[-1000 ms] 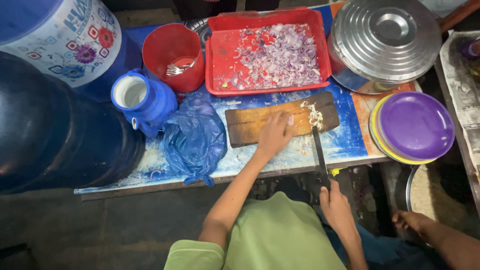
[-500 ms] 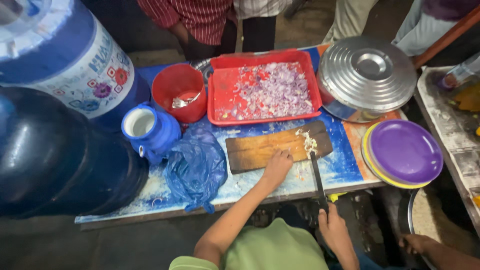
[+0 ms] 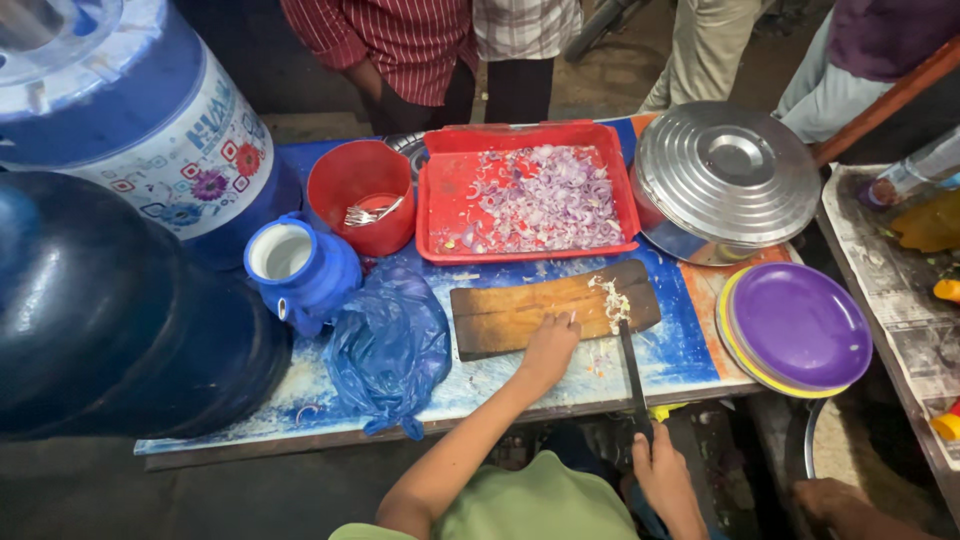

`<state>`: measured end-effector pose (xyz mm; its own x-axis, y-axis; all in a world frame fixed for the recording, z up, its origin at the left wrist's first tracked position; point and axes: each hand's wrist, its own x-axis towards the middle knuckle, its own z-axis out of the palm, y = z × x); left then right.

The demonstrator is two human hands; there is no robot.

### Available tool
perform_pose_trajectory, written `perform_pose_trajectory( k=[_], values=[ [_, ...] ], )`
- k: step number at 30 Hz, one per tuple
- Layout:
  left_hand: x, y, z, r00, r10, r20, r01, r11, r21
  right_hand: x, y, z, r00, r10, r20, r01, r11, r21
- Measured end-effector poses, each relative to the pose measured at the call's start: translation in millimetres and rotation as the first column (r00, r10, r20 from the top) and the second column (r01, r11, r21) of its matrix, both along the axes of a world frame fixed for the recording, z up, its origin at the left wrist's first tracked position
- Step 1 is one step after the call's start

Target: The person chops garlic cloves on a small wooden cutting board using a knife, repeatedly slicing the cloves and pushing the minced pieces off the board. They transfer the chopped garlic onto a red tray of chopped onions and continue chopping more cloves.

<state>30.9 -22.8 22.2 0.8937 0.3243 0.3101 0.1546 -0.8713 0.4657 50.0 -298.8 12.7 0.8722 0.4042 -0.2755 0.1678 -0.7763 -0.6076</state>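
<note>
While the left hand (image 3: 548, 350) lies flat, fingers spread, steadying the board (image 3: 520, 316), the right hand (image 3: 662, 470) wraps shut on the knife (image 3: 634, 375), its tip by the onion bits (image 3: 612, 300).

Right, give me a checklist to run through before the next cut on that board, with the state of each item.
1. Wooden cutting board lies flat on the table: ok.
2. Left hand rests on the board's near edge, steadying it: ok.
3. Right hand grips the knife by its handle: ok.
4. Left hand's fingers are apart from the blade: ok.
5. Something left to cut on the board: only a small pile of chopped bits near the knife tip; not ok.
6. Red tray of chopped onion has room for more: ok.
</note>
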Motion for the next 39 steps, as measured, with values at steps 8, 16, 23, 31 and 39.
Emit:
perform_pose_trajectory(
  k=[8,16,23,31,39],
  values=[
    [2,-3,-9,0.996,0.048,0.072,-0.051,0.998,0.031,-4,-1,1,1.0,0.008,-0.005,-0.008,1.0,-0.017],
    [13,1,-13,0.996,0.083,-0.006,-0.082,0.988,0.134,-14,-5,-6,0.999,-0.01,0.041,0.01,1.0,-0.005],
    [26,1,-19,0.989,0.132,-0.064,-0.119,0.977,0.177,-14,-12,-22,0.999,-0.045,0.014,0.045,0.999,0.001],
    [34,6,-27,0.995,0.082,-0.065,-0.068,0.978,0.196,-10,-21,-36,0.999,-0.007,0.043,0.006,1.0,0.015],
    [31,6,-26,0.996,0.036,-0.083,-0.018,0.978,0.208,-8,-26,-28,0.999,-0.029,0.032,0.028,0.999,0.02]
  ],
)
